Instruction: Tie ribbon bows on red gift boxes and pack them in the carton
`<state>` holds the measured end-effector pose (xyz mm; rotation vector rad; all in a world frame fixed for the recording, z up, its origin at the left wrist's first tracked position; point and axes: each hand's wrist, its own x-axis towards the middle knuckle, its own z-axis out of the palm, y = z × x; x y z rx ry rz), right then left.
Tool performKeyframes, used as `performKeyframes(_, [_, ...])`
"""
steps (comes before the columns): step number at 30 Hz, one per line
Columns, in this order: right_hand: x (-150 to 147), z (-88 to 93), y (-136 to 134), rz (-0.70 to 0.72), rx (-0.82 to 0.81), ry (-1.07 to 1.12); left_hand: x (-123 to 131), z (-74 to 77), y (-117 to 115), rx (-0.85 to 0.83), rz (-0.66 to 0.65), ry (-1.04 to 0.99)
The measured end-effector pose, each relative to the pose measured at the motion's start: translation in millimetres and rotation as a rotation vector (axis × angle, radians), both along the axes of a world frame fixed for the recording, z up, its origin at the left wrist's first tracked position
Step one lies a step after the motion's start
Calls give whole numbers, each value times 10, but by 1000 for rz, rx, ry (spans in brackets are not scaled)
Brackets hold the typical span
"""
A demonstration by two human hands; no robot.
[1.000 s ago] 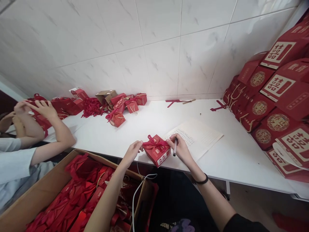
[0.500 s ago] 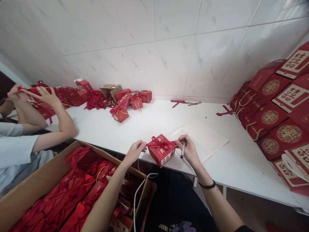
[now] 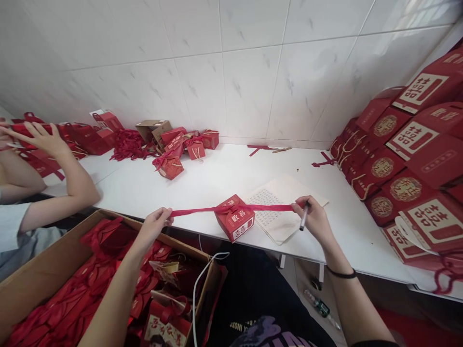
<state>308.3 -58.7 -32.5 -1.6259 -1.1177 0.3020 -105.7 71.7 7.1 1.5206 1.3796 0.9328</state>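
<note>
A small red gift box (image 3: 237,222) with gold and white lettering sits at the table's front edge. Across its top runs a red ribbon (image 3: 271,207), stretched almost straight to both sides. My left hand (image 3: 156,222) pinches one ribbon end, left of the box and near the carton's rim. On the other side my right hand (image 3: 314,217) pinches the opposite end. A pen (image 3: 304,217) is also tucked in the fingers of that hand, pointing down. Partly behind the box lie sheets of written paper (image 3: 285,212).
A cardboard carton (image 3: 83,229) full of red ribboned boxes stands at lower left. Red boxes (image 3: 405,188) are stacked at right. More small boxes (image 3: 170,166) and a ribbon heap (image 3: 130,144) lie near the wall. At far left is another person's hand (image 3: 43,140).
The bow on the box has come undone. Both my hands have moved outward, drawing the ribbon ends far apart. The camera view has shifted somewhat to the right.
</note>
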Motion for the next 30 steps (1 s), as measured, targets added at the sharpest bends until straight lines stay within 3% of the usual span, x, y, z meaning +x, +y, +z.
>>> performKeyframes(5, [600,59,139,23,-146,-437,-39,58,103,-43,-35,-1])
performKeyframes(9, [736,163,361,97,-202,-541,149,77,183,5,-37,32])
performKeyframes(12, [442,259,434,134,-187,-565,350,92,129,140,70,230])
performKeyframes(14, [83,327,417,242,-152,-541,520,114,35,283,86,427])
performKeyframes(16, [-314,387,371,468,-123,-398,708,136,-68,377,-77,543])
performKeyframes(17, [-498,409,346,513,-116,-361,800,143,-110,383,-192,564])
performKeyframes(20, [-891,441,288,467,-176,-353,1005,153,-192,324,-419,584])
performKeyframes(23, [-1044,448,237,351,-293,-357,1076,176,-255,262,-494,588])
performKeyframes(26, [-1060,479,169,251,-356,-380,1069,224,-341,220,-462,626])
performKeyframes(30, [-1005,517,97,293,-390,-247,1036,250,-402,151,-400,620])
